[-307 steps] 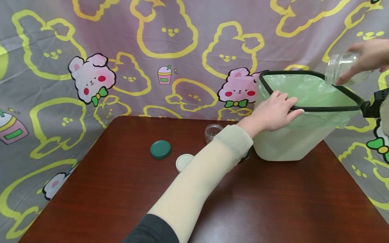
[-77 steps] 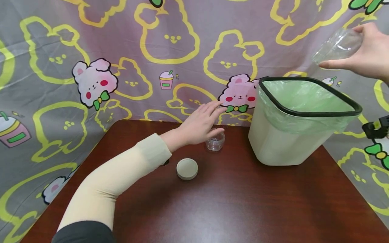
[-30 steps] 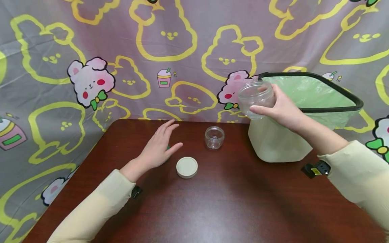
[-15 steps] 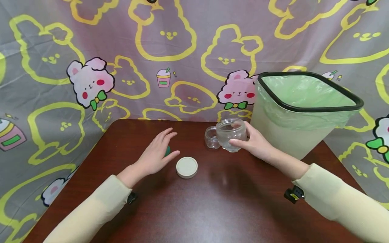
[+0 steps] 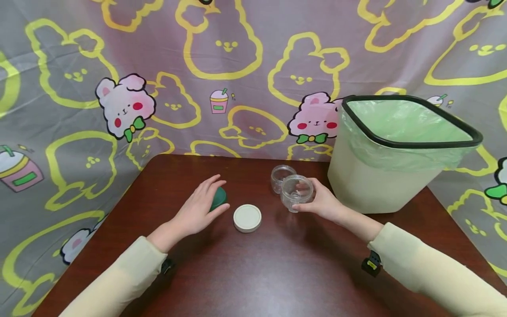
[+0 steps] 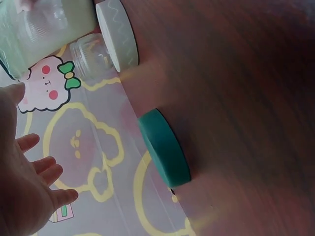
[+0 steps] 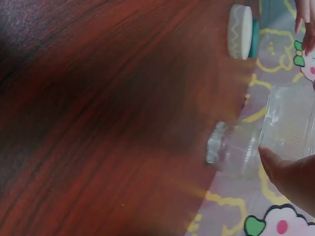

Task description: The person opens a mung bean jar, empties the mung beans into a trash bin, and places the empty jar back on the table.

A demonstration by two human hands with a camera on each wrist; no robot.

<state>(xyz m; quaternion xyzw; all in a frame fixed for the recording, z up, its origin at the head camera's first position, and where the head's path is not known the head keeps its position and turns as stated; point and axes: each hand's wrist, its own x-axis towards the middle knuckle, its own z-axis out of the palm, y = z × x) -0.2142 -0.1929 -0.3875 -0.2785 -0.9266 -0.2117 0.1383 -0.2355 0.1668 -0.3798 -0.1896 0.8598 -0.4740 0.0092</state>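
My right hand grips a clear, wide-mouthed jar by its side, the mouth facing up. Right behind it a smaller clear jar stands on the table, partly covered by the held one. In the right wrist view my thumb lies along the held jar. My left hand hovers with spread fingers over a green lid, which it partly hides in the head view. The left wrist view shows the green lid apart from the fingers. Between the hands lies a cream-white lid.
A cream bin with a green liner bag and a black rim stands at the table's back right. Behind the brown table hangs a curtain printed with cartoon bunnies.
Earlier, the right hand held the jar tilted over the bin while the left touched its rim. The jar has since come left and down beside the smaller jar; the left hand moved to the green lid.
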